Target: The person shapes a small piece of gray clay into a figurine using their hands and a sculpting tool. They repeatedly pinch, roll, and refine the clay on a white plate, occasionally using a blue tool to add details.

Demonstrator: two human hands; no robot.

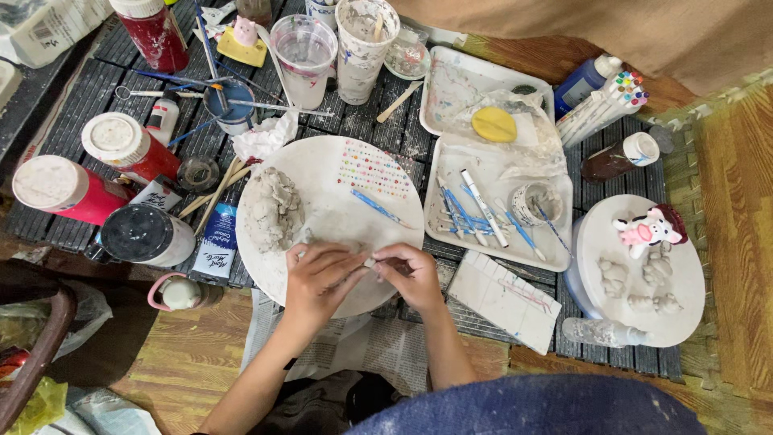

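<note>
- Both hands meet at the 6 o'clock edge of the round white board (322,161).
- Left hand (320,275) and right hand (412,274) pinch a small bit of gray clay (369,262) between their fingertips.
- At 9 o'clock on the board sits a big gray clay lump (272,209).
- A blue tool (378,208) lies near the board's middle.
- At 3 o'clock, a white tray (555,234) holds brushes.

Grey clay lump (272,211) rough & matt, round board (386,234) smooth, floor (737,201) glossy wood

Head camera, steeply downward, close.
</note>
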